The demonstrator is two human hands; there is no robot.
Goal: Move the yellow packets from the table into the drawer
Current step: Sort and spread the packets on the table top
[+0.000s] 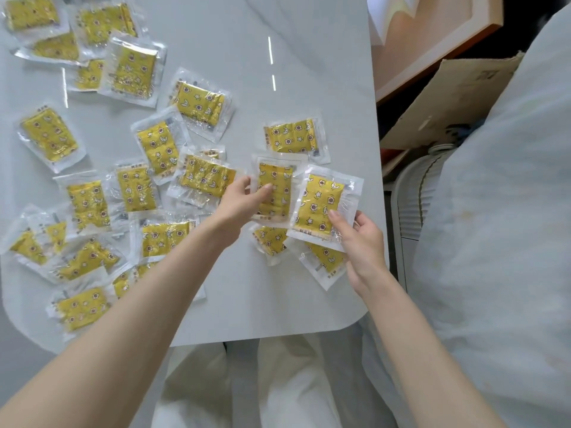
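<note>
A person's left hand [242,200] pinches one flat yellow star-printed packet in clear plastic wrap [275,186]; the right hand [363,242] grips a second packet [319,205] by its lower corner, above a white marble-look table [234,50] strewn with more. Likely light, limp, slick: sealed margins look the surest hold.

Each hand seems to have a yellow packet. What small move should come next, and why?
Probably bring the left packet, pinched by the left hand, onto the right packet held by the right hand, making one stack. They sit side by side, and many loose packets lie on the table. No drawer is in view.
</note>
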